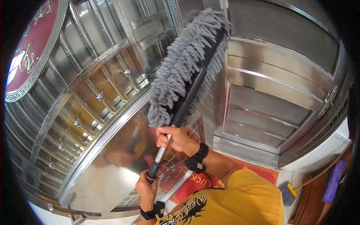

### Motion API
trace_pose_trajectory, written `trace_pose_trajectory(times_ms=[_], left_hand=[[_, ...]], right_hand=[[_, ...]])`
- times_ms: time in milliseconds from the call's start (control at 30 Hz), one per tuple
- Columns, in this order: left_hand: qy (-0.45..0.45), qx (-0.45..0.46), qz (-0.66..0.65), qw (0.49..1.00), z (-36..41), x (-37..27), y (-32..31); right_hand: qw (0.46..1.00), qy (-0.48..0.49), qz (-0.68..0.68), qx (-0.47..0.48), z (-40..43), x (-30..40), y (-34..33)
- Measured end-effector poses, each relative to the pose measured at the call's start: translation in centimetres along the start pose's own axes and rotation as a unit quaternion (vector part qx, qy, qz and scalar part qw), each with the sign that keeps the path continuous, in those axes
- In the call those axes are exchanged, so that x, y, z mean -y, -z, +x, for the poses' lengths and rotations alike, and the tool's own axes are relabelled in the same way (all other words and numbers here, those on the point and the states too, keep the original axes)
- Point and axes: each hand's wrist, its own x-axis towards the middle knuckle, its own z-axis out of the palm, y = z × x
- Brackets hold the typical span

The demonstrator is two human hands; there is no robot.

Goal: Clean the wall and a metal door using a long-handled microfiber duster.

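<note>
A fluffy grey duster head (185,62) on a black frame is raised before me, near the ornate stainless-steel door panel (112,87). Its metal pole (161,154) slants down to a black grip. My right hand (175,137) is closed around the pole just below the head. Lower down, my left hand (146,188) holds the black grip near its red ring. Whether the fibres touch the metal, I cannot tell. Black bands circle both wrists.
Another metal door (270,92) with a latch (329,101) stands at the right. A red doormat (253,166) lies on the floor below. At the lower right are a grey mop head (287,192) with a yellow clamp, a purple cloth-like item (334,180) and brown wood panelling (306,201).
</note>
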Motion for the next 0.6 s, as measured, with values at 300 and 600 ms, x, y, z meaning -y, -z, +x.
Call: trace_pose_trajectory(times_ms=[300, 600], left_hand=[[0.011, 0.007, 0.063, 0.998, 0.1, -0.9, 0.6], [0.018, 0.024, 0.095, 0.995, -1.7, 0.7, 3.9]], right_hand=[[0.996, -0.020, 0.079, -0.037, -1.2, -1.4, 3.0], [0.996, -0.027, 0.082, -0.029, -2.0, -4.8, 1.1]])
